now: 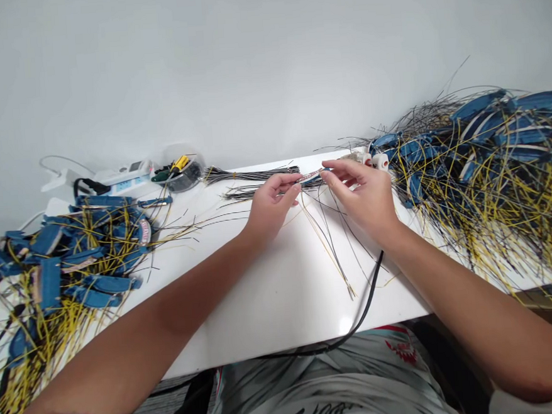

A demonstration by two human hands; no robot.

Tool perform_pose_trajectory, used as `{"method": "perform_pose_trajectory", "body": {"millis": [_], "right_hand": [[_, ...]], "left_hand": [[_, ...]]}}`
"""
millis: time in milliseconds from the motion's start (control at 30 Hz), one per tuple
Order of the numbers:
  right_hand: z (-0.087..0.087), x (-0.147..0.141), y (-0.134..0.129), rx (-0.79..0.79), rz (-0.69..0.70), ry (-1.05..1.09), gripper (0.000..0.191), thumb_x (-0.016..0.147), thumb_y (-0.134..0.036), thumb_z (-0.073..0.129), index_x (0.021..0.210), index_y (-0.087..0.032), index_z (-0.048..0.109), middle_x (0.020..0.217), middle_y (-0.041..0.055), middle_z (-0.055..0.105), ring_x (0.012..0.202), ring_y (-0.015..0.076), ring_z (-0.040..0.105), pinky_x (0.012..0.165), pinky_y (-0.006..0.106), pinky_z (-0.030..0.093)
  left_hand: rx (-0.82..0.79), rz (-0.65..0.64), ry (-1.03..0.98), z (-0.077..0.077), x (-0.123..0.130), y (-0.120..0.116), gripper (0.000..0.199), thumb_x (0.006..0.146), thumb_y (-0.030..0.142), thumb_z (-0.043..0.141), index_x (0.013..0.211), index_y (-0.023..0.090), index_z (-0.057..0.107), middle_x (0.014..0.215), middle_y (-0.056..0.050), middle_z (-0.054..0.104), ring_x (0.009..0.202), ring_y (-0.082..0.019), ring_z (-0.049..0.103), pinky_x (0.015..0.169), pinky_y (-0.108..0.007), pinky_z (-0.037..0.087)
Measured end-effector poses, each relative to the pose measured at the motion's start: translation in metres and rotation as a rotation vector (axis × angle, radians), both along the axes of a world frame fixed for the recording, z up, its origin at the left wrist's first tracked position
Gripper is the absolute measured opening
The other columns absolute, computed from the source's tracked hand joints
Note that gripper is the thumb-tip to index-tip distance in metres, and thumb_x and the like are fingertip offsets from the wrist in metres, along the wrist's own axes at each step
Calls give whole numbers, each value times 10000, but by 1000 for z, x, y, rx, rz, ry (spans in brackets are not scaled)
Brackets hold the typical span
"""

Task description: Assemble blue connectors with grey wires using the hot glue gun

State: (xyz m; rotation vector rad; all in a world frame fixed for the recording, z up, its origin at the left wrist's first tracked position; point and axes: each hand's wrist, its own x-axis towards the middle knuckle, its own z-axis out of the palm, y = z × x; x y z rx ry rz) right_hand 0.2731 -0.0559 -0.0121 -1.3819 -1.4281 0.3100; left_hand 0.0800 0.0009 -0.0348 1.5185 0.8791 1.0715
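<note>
Between my two hands, over the middle of the white table [263, 296], is a slim blue part with a pale, red-marked strip [311, 176]. My left hand [274, 202] pinches its left end with thumb and fingertips. At the other end, my right hand [363, 194] grips it the same way. Thin yellow and black wires [328, 247] hang from the part onto the tabletop. Behind my left hand lie two bundles of black wires, one further back [250, 173] and one partly hidden by the hand [237, 194].
Blue wired parts are heaped on the left [89, 245] and on the right [489, 148]. A clear round container [191, 175] holds a yellow-handled tool. Left of it sits a white device [127, 179]. A black cable [370, 298] crosses the front edge near my right forearm.
</note>
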Motion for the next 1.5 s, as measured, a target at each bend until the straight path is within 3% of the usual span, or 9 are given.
{"method": "perform_pose_trajectory", "body": {"millis": [700, 900, 1067, 1233, 1500], "right_hand": [[-6, 5, 5, -92, 40, 57, 307, 947, -392, 722, 1182, -218, 816, 935, 68, 808, 810, 213, 732, 728, 371, 575], [-10, 8, 10, -114, 101, 232, 263, 974, -370, 664, 1068, -182, 824, 907, 76, 802, 727, 183, 706, 703, 357, 584], [-7, 6, 11, -156, 133, 339, 279, 952, -314, 659, 1147, -178, 804, 819, 39, 767, 658, 140, 659, 645, 304, 563], [-4, 3, 10, -190, 152, 409, 230, 910, -276, 679, 1053, -166, 821, 797, 41, 764, 637, 128, 637, 612, 279, 543], [3, 3, 10, -373, 160, 618, 156, 857, -302, 743, 879, -171, 825, 730, 47, 747, 585, 118, 597, 541, 249, 486]], "left_hand": [[-25, 31, 16, 1, -1, 1, 272, 920, 349, 751, 1148, 211, 802, 1066, -70, 777, 905, -162, 695, 787, -309, 620], [-41, 20, 36, 0, -1, 2, 279, 929, 404, 752, 1136, 231, 821, 958, -47, 758, 833, -149, 674, 746, -299, 597], [-78, 6, 26, -1, -1, 2, 262, 928, 402, 748, 1117, 235, 816, 910, -36, 745, 790, -140, 653, 698, -282, 561], [-109, -8, -24, -4, -1, 5, 238, 927, 378, 747, 1087, 210, 802, 869, -32, 713, 760, -125, 622, 674, -265, 526], [-103, -52, -38, -3, -1, 6, 278, 990, 425, 656, 1066, 188, 778, 905, -51, 710, 802, -128, 617, 675, -235, 500]]}}
